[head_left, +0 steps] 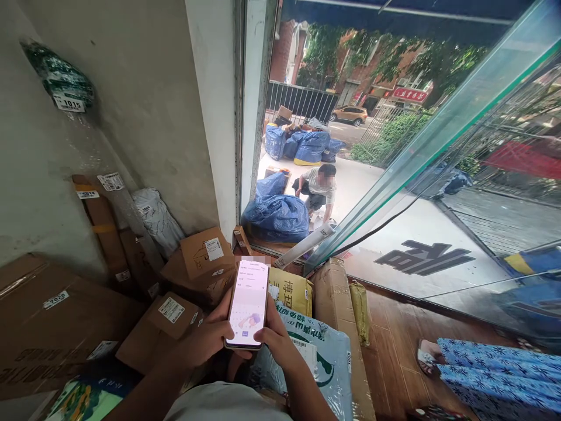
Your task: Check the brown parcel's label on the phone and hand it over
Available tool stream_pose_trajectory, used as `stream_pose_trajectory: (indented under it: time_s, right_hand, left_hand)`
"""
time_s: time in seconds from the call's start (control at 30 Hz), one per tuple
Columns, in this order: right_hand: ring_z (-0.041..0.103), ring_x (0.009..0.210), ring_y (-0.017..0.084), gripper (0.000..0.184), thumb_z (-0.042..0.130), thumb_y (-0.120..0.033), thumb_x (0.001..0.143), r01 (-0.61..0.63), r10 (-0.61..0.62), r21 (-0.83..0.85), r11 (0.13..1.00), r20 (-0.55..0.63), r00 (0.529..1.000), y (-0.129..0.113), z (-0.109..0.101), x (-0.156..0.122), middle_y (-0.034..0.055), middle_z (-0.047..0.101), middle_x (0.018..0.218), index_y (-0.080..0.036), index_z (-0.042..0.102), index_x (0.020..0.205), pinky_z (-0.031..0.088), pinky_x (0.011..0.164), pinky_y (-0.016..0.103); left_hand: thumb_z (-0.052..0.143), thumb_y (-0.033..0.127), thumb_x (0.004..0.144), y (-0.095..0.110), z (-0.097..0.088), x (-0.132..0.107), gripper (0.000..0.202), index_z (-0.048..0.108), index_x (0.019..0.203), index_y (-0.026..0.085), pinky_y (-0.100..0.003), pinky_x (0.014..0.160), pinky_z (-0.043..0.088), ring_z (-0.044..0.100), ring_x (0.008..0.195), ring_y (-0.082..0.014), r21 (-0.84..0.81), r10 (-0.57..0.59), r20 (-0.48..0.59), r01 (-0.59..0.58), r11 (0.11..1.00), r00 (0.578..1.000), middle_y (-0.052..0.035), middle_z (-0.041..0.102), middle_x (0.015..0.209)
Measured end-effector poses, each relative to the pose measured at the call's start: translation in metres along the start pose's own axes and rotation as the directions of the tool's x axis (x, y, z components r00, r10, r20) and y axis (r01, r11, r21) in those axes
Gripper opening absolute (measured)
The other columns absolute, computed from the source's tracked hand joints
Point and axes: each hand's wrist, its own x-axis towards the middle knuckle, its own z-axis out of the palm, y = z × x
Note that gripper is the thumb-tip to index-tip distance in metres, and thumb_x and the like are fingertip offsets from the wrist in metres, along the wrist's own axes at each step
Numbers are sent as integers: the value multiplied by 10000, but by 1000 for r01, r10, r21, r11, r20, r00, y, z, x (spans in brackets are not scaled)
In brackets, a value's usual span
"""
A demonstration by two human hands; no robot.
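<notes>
Grey wall [144,82] up left, brown wooden floor [390,374] down right; brown cardboard boxes [87,318] and a pale-blue plastic-wrapped parcel [337,336] heap below. Above them, left hand [214,333] and right hand [278,339] grip a slim, lit rectangular smartphone [248,292], thumbs low on its edges. Reading or entry, apparently; the next tap calls for steady support, one thumb free.

We hold a lit phone [248,301] between our left hand [218,334] and right hand [276,338], thumbs at the lower screen. Cardboard boxes [74,321] crowd the left; a pale-blue parcel [337,348] lies near right. Far off, past the glass door [372,192], a person [322,184] crouches beside a blue sack [280,217].
</notes>
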Motion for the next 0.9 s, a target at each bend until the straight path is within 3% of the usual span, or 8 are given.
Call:
stream_pose_trajectory:
  time_s: [0.3, 0.5, 0.6, 0.77, 0.9]
  right_hand:
    - [481, 845, 181, 723, 529, -155, 583, 9, -14, -74, 997, -69, 997, -1, 2, 3, -13, 589, 941, -283, 407, 1284, 404, 756, 298]
    - [499, 887, 191, 645, 516, -189, 620, -2, -8, -88, 996, -115, 993, 3, 4, 6, 4, 608, 982, -258, 419, 1254, 405, 756, 306]
    - [518, 872, 191, 592, 548, -221, 651, 8, -21, -76, 997, -173, 985, 7, 6, 9, 12, 621, 991, -249, 431, 1231, 407, 738, 311]
    - [532, 744, 174, 583, 632, -386, 721, 11, -39, -125, 992, -226, 973, 15, 7, 15, 33, 642, 986, -249, 418, 1245, 409, 665, 319]
    - [542, 863, 194, 598, 585, -258, 678, 8, -19, -51, 999, -206, 978, 10, 7, 14, 18, 641, 1034, -256, 438, 1257, 427, 737, 321]
  left_hand:
    - [539, 93, 578, -5, -6, 3, 1117, -61, 1463, 415, -383, 699, 552, 521, 1116, -310, 39, -27, -75, 30, 999, 997, -48, 384, 1478]
    - [515, 120, 557, -4, -9, 3, 1169, -229, 1414, 405, -313, 655, 544, 537, 1098, -295, -50, 1, 22, 0, 999, 1000, -56, 415, 1454]
    - [500, 117, 582, -1, -6, 2, 1143, -232, 1413, 398, -284, 646, 535, 533, 1110, -286, -29, 5, 33, -4, 1000, 999, -55, 417, 1451]
    - [509, 93, 579, -3, -8, 3, 1144, -189, 1434, 392, -361, 710, 558, 511, 1145, -306, 48, -22, -43, 24, 999, 999, -46, 358, 1489]
    - [527, 76, 619, -8, -16, 7, 1104, -112, 1447, 430, -356, 701, 555, 492, 1167, -315, 127, -8, -97, 20, 992, 995, -20, 305, 1521]
